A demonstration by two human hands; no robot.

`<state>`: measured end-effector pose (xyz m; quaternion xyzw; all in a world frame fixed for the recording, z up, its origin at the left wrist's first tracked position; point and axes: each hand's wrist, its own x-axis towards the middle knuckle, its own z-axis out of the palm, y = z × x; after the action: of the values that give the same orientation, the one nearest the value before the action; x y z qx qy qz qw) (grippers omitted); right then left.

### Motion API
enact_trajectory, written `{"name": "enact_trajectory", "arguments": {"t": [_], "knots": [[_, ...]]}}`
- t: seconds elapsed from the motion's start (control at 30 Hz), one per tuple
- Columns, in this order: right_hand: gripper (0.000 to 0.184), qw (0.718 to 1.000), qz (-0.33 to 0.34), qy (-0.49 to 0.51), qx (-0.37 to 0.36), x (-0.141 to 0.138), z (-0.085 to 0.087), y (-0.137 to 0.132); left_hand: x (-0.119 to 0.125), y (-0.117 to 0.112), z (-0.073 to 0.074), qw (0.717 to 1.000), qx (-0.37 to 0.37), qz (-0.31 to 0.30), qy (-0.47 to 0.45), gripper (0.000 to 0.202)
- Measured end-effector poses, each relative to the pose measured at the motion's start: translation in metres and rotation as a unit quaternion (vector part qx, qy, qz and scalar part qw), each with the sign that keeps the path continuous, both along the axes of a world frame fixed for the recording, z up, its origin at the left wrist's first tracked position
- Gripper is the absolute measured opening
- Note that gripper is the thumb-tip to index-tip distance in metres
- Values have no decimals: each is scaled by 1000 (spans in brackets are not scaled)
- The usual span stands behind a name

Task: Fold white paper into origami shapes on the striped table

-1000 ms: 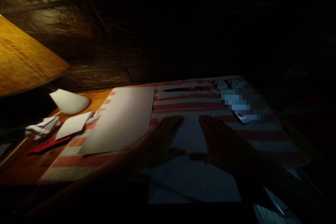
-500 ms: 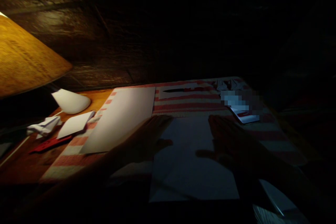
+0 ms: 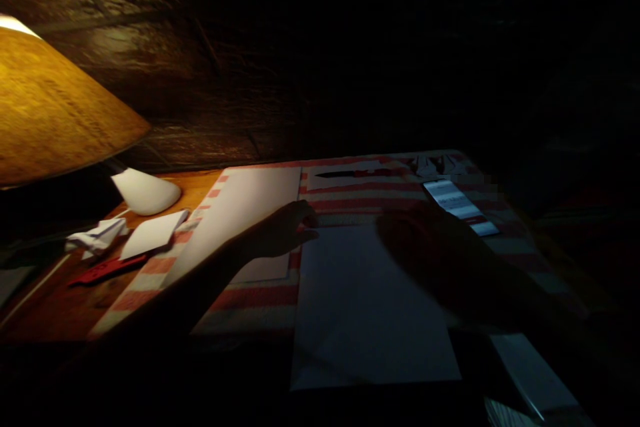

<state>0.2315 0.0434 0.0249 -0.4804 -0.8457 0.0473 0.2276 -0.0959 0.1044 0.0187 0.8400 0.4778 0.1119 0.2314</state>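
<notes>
A wooden table (image 3: 53, 313) is partly covered by a striped cloth (image 3: 260, 297) and lit from the left by a lamp (image 3: 147, 192); the wall (image 3: 150, 80) is lost in darkness rightward. A white sheet (image 3: 365, 307) is laid past the cloth's near edge. Near its far-left corner the left hand (image 3: 285, 228) is held half-curled, thumb and fingers parted, nothing seen gripped; by its right edge the right hand (image 3: 415, 240) is too shadowed for opening or hold to be told.

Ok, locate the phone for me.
In the head view, the phone lies right of centre on the striped cloth, near the right hand, just below white folded pieces.
</notes>
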Motion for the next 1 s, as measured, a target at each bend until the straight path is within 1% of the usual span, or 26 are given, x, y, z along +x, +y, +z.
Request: {"name": "enact_trajectory", "arguments": {"t": [0.07, 0.17, 0.27, 0.33, 0.43, 0.5, 0.57, 0.7, 0.77, 0.8, 0.87, 0.9, 0.93, 1.0], "knots": [[32, 1000, 0, -6, -9, 1, -1, 1, 1, 3, 0, 1000, -5, 5, -8, 17], [28, 999, 4, -6, -32, 3, -2, 4, 3, 6, -1, 1000, -13, 15, -22, 15], [23, 999, -19, 9, -43, 5, -5, 13, 3, 8, 0, 999, -25, 19, -31, 14], [20, 997, -39, 36, -57, 6, -9, 20, 2, 9, 2, 997, -49, 26, -54, 15], [17, 984, -63, 106, -126, 9, -16, 31, -1, 7, 5, 984, -108, 64, -129, 19], [18, 965, -78, 181, -174, 10, -20, 34, -4, 3, 6, 967, -144, 106, -184, 20], [23, 935, -90, 263, -222, 9, -21, 32, -6, -2, 6, 946, -171, 146, -233, 20], [24, 849, -111, 410, -314, -3, -13, 17, -4, -16, 8, 904, -216, 196, -313, 16], [25, 805, -109, 475, -339, -10, -6, 8, -1, -22, 10, 890, -229, 210, -333, 13], [25, 789, -96, 486, -362, -13, -3, 4, 0, -25, 11, 888, -228, 216, -337, 12], [27, 772, -91, 509, -369, -16, 3, -1, 3, -29, 13, 889, -217, 222, -337, 10], [28, 769, -91, 515, -367, -17, 5, -3, 4, -30, 14, 890, -209, 225, -337, 9], [28, 770, -95, 518, -360, -16, 6, -5, 6, -31, 14, 889, -204, 229, -341, 9], [26, 780, -106, 507, -350, -15, 8, -7, 8, -32, 14, 878, -201, 237, -364, 11]]}}
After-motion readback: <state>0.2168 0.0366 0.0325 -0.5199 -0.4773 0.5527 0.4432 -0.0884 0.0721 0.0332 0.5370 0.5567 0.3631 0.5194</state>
